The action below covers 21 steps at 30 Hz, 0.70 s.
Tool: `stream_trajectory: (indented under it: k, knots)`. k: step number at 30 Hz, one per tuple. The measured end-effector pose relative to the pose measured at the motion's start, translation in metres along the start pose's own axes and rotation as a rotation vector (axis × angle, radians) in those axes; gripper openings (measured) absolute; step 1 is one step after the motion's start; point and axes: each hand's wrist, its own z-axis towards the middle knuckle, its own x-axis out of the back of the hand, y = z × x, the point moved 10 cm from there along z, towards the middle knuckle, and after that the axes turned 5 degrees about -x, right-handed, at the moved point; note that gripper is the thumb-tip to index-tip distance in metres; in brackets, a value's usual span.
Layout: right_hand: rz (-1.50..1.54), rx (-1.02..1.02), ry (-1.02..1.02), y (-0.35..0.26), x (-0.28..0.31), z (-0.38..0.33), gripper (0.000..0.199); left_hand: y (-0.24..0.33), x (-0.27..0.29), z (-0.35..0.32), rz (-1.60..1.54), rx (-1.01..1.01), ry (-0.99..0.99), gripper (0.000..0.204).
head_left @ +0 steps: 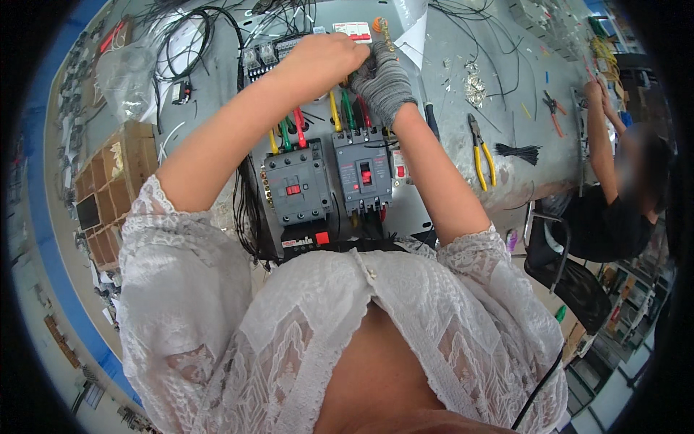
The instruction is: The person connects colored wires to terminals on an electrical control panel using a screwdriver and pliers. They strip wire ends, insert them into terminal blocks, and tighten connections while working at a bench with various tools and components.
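1. Head view, nearest the person: white lace sleeves, both forearms reaching up and away over a grey workbench (463, 155).
2. Below the arms, two dark grey circuit breakers (298, 189) sit side by side on a metal mounting panel (413, 210); yellow, green and red wires (338, 116) run up from their tops.
3. Farther up, bare left hand (329, 56) and grey-gloved right hand (381, 79) are close together, touching, fingers curled at the wire ends near a small white-and-red device (352, 30); exact grip cannot be told.
4. Right of the panel: yellow-handled pliers (482, 152), bundle of black cable ties (519, 152).
5. Far right: another person (614, 202) seated, working at the bench.
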Motion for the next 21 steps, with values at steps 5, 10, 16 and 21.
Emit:
stream_trajectory:
  k: [5, 10, 16, 21]
  knots:
    - [-0.083, -0.033, -0.074, -0.003, -0.002, -0.004, 0.025, -0.031, -0.023, -0.005, -0.635, 0.416, -0.188, 0.016]
    - [-0.367, 0.037, -0.087, -0.042, 0.004, -0.021, 0.023, -0.023, -0.013, -0.009, -0.262, 0.077, -0.011, 0.020]
    - [-0.375, 0.067, -0.100, -0.054, 0.009, -0.020, 0.031, -0.012, 0.023, 0.003, -0.167, 0.088, -0.105, 0.016]
    - [-0.222, 0.013, -0.207, -0.079, 0.013, -0.025, 0.035, 0.005, 0.037, 0.006, -0.154, 0.025, -0.091, 0.019]
